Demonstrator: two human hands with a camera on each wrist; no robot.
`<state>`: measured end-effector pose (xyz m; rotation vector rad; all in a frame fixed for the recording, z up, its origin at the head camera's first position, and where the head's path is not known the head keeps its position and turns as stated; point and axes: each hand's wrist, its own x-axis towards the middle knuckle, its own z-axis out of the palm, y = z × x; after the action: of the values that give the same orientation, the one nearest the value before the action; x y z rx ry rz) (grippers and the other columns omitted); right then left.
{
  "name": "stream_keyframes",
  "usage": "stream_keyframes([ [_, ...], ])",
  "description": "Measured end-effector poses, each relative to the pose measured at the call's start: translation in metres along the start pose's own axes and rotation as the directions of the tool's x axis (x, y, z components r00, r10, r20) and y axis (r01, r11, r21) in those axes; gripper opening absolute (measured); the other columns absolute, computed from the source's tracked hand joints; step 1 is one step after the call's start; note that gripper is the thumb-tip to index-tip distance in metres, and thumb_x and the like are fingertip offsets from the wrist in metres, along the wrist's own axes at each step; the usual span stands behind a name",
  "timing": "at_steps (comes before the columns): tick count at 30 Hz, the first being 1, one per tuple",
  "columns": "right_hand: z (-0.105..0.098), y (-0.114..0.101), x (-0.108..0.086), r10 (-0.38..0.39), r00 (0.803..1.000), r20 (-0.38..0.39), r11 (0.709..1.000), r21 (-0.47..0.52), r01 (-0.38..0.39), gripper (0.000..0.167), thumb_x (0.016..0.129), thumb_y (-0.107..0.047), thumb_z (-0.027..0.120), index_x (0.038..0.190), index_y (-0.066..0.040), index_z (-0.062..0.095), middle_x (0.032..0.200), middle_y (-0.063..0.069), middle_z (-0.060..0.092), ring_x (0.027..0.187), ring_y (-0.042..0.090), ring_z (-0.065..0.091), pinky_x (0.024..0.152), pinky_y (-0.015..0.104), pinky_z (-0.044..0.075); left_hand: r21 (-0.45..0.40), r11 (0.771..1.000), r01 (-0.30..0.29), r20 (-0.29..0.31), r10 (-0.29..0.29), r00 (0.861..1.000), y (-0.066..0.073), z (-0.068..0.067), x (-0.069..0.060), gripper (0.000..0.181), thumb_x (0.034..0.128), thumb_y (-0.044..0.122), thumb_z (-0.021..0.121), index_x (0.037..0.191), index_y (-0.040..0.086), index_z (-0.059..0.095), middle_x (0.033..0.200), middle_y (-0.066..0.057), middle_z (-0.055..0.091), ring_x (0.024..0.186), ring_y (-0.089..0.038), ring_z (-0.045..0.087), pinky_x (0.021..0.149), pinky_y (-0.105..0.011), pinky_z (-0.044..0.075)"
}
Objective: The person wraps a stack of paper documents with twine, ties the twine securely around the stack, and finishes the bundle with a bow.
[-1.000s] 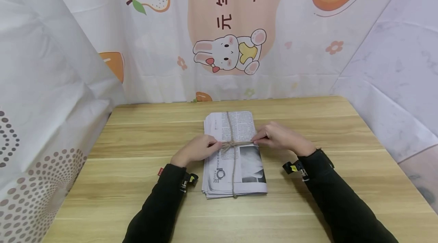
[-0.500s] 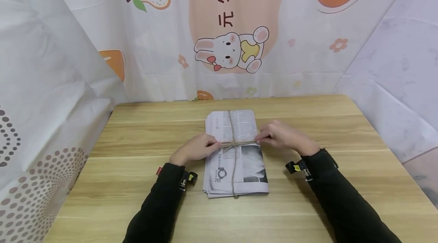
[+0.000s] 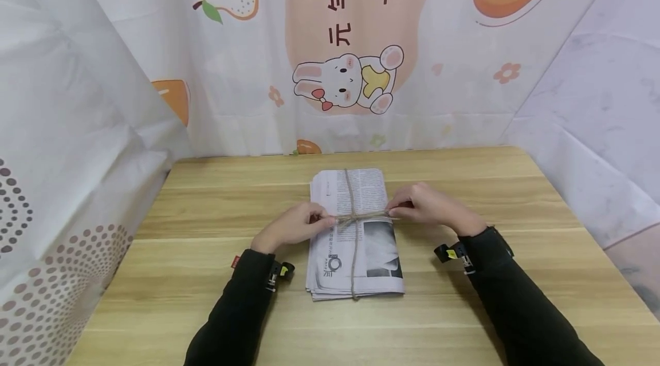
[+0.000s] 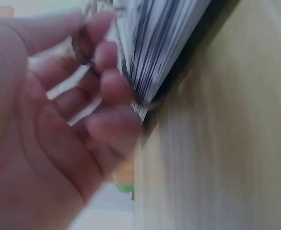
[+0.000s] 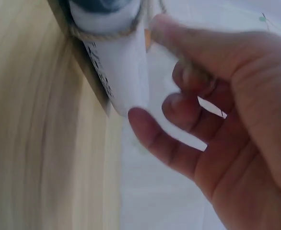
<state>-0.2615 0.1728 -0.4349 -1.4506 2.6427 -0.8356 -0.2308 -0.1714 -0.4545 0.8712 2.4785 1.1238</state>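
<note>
A folded newspaper stack (image 3: pixel 378 246) lies on the table, bound crosswise with brown twine (image 3: pixel 354 266) that has a knot near the stack's middle. My left hand (image 3: pixel 291 227) pinches a twine end at the stack's left edge; in the left wrist view, its fingers (image 4: pixel 116 88) curl beside the layered page edges (image 4: pixel 167 33). At the right edge, my right hand (image 3: pixel 428 205) pinches the other twine end between thumb and index finger. The right wrist view shows a blurred strand running to the thumb, with the remaining fingers (image 5: pixel 147 127) loosely bent beside the folded paper (image 5: pixel 123 76).
The wooden table (image 3: pixel 216 291) extends around the stack on all sides. Behind it hangs a printed curtain (image 3: pixel 237 79) with a rabbit and fruit, and white sheets (image 3: pixel 62 97) hang at the sides. Each dark sleeve (image 3: pixel 229 303) carries a small wrist camera (image 3: pixel 451 252).
My right hand has shifted slightly right, away from the knot. The left hand stays almost in place at the left edge. The stack lies as before, and the head view sways a little.
</note>
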Motion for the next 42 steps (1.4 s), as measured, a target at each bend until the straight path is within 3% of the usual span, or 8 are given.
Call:
stream_keyframes([
  [3, -0.005, -0.002, -0.002, 0.069, 0.998, -0.006, 0.995, 0.071, -0.068, 0.008, 0.094, -0.014, 0.075, 0.100, -0.013, 0.079, 0.085, -0.011, 0.067, 0.067, 0.006, 0.054, 0.058, 0.025, 0.047, -0.111, 0.994, -0.016, -0.047, 0.011, 0.999, -0.001, -0.003, -0.003, 0.014, 0.0992, 0.024, 0.068, 0.098, 0.012, 0.074, 0.094, 0.003, 0.063, 0.080, -0.014, 0.056, 0.065, -0.027, 0.048],
  [6, -0.010, -0.004, -0.005, 0.096, 0.995, -0.023, 0.988, 0.125, -0.092, 0.011, 0.094, -0.015, 0.074, 0.104, -0.011, 0.079, 0.088, -0.011, 0.066, 0.070, 0.006, 0.056, 0.059, 0.026, 0.049, -0.171, 0.985, -0.033, -0.117, 0.013, 0.993, -0.003, -0.004, -0.004, 0.013, 0.0977, 0.021, 0.070, 0.106, 0.013, 0.076, 0.106, 0.004, 0.067, 0.093, -0.017, 0.060, 0.074, -0.031, 0.052],
  [9, -0.014, -0.004, -0.006, 0.118, 0.992, -0.037, 0.982, 0.155, -0.111, 0.013, 0.095, -0.014, 0.074, 0.107, -0.010, 0.078, 0.094, -0.009, 0.069, 0.079, 0.007, 0.063, 0.068, 0.028, 0.055, -0.193, 0.981, -0.034, -0.190, -0.004, 0.982, -0.004, -0.004, -0.004, 0.016, 0.0972, 0.021, 0.071, 0.111, 0.013, 0.076, 0.102, 0.005, 0.071, 0.091, -0.018, 0.063, 0.075, -0.032, 0.053],
  [12, -0.016, -0.003, -0.008, 0.137, 0.990, -0.039, 0.976, 0.174, -0.129, 0.016, 0.095, -0.013, 0.073, 0.110, -0.008, 0.077, 0.098, -0.008, 0.069, 0.084, 0.009, 0.065, 0.074, 0.030, 0.057, -0.215, 0.977, 0.006, -0.224, -0.055, 0.973, -0.005, -0.004, -0.006, 0.021, 0.0957, 0.017, 0.072, 0.114, 0.007, 0.074, 0.098, 0.002, 0.073, 0.086, -0.023, 0.065, 0.070, -0.034, 0.055],
  [17, -0.013, 0.003, -0.013, 0.133, 0.990, -0.053, 0.978, 0.166, -0.122, 0.016, 0.094, -0.010, 0.074, 0.109, -0.009, 0.077, 0.096, -0.008, 0.070, 0.080, 0.008, 0.063, 0.070, 0.027, 0.055, -0.221, 0.973, 0.065, -0.228, -0.116, 0.967, -0.008, -0.002, -0.006, 0.022, 0.0944, 0.014, 0.074, 0.114, 0.003, 0.074, 0.094, -0.003, 0.074, 0.084, -0.029, 0.068, 0.068, -0.030, 0.054],
  [27, -0.015, 0.010, -0.017, 0.079, 0.997, -0.027, 0.989, 0.126, -0.075, 0.012, 0.092, -0.002, 0.073, 0.102, -0.005, 0.078, 0.099, 0.005, 0.074, 0.087, 0.012, 0.066, 0.073, 0.029, 0.056, -0.230, 0.968, 0.105, -0.217, -0.156, 0.964, -0.007, -0.005, -0.001, 0.028, 0.0939, 0.012, 0.074, 0.118, 0.000, 0.072, 0.090, -0.007, 0.075, 0.072, -0.036, 0.066, 0.052, -0.023, 0.047],
  [34, -0.017, 0.012, -0.019, 0.100, 0.995, -0.011, 0.989, 0.112, -0.098, 0.012, 0.094, -0.005, 0.071, 0.104, -0.004, 0.078, 0.101, 0.008, 0.074, 0.088, 0.011, 0.065, 0.073, 0.029, 0.055, -0.190, 0.977, 0.094, -0.205, -0.134, 0.970, -0.007, -0.007, 0.001, 0.025, 0.0938, 0.017, 0.075, 0.116, 0.004, 0.074, 0.090, -0.001, 0.075, 0.081, -0.028, 0.068, 0.062, -0.025, 0.048],
  [42, -0.015, 0.013, -0.023, 0.067, 0.998, -0.007, 0.995, 0.080, -0.067, 0.011, 0.095, -0.008, 0.072, 0.104, -0.007, 0.078, 0.100, 0.002, 0.075, 0.086, 0.007, 0.065, 0.073, 0.028, 0.055, -0.162, 0.982, 0.094, -0.239, -0.132, 0.962, -0.005, -0.008, -0.003, 0.018, 0.0915, 0.014, 0.077, 0.107, 0.006, 0.077, 0.086, -0.001, 0.074, 0.079, -0.026, 0.068, 0.065, -0.027, 0.050],
])
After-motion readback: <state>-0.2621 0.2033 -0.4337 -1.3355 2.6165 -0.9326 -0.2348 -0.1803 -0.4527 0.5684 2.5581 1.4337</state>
